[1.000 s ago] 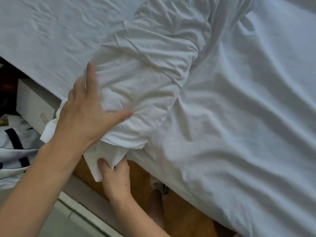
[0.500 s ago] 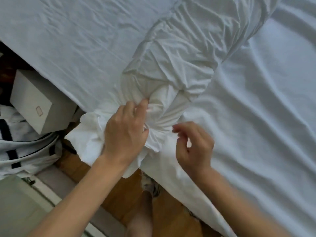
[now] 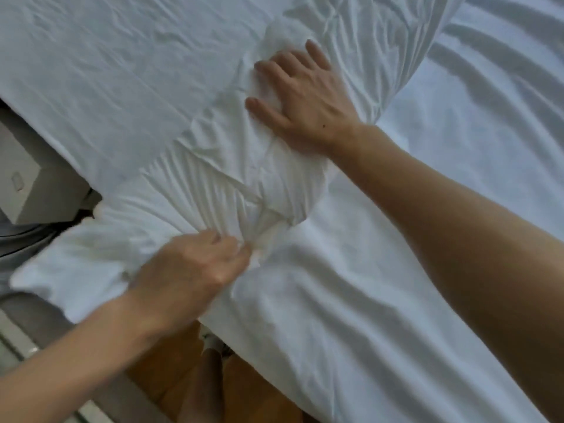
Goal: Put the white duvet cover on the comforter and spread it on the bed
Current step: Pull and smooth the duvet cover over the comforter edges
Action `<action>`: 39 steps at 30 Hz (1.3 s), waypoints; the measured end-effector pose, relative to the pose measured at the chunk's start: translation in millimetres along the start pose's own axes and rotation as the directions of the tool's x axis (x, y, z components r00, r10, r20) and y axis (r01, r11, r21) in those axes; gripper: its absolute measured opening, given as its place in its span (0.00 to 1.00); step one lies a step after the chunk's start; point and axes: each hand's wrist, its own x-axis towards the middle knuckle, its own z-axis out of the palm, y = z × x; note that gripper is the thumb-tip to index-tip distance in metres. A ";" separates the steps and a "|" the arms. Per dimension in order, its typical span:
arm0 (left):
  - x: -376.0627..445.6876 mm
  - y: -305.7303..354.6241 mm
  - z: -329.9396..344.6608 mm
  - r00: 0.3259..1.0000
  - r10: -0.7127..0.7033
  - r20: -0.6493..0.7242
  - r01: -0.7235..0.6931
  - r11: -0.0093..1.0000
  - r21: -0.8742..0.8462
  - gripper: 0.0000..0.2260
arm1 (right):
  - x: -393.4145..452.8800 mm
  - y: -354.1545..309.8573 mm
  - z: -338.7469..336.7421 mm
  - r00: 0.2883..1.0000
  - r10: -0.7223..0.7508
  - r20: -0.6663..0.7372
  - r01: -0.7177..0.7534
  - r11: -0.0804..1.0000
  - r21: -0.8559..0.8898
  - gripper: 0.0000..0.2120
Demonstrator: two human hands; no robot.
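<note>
A long bunched roll of white duvet cover [image 3: 360, 50] with the comforter inside runs from the top right down to the bed's near edge. Its gathered end [image 3: 232, 193] fans into tight pleats near the centre. My left hand [image 3: 189, 270] pinches those pleats at the roll's end, fingers curled into the cloth. Farther up the roll, my right hand [image 3: 302, 102] lies flat with spread fingers, pressing the wrinkled fabric. White fabric [image 3: 427, 270] covers the bed to the right, and a loose flap [image 3: 76, 264] hangs over the edge at the left.
A pale box-shaped nightstand [image 3: 27, 184] stands at the left beside the bed. Wooden floor [image 3: 171, 377] and my leg [image 3: 204, 389] show below the bed edge. A grey strip of flooring [image 3: 30, 331] lies at the lower left.
My right hand has moved up from beside the roll's end and now presses flat on the roll. My left hand has slid down to grip the gathered end, and the pleats are pulled tighter.
</note>
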 end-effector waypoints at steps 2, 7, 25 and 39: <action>7.4 32.0 26.2 0.999 0.020 -0.043 -0.019 0.999 0.041 0.18 | -3.0 0.8 6.5 0.997 -0.042 0.062 0.045 0.998 -0.051 0.32; 3.7 57.6 45.7 0.999 0.006 -0.054 -0.005 1.000 0.029 0.23 | -36.0 11.4 19.3 0.995 -0.065 -0.072 0.067 0.998 0.015 0.24; 139.5 17.4 54.1 0.523 -0.852 0.038 0.825 0.494 -0.275 0.39 | -158.1 -8.0 45.3 0.848 0.406 -0.340 -0.420 0.907 0.035 0.23; 131.7 110.4 78.9 0.589 -0.674 -0.445 0.621 0.730 -0.283 0.26 | -84.3 83.4 -22.4 0.999 0.002 -0.044 -0.005 0.997 -0.078 0.19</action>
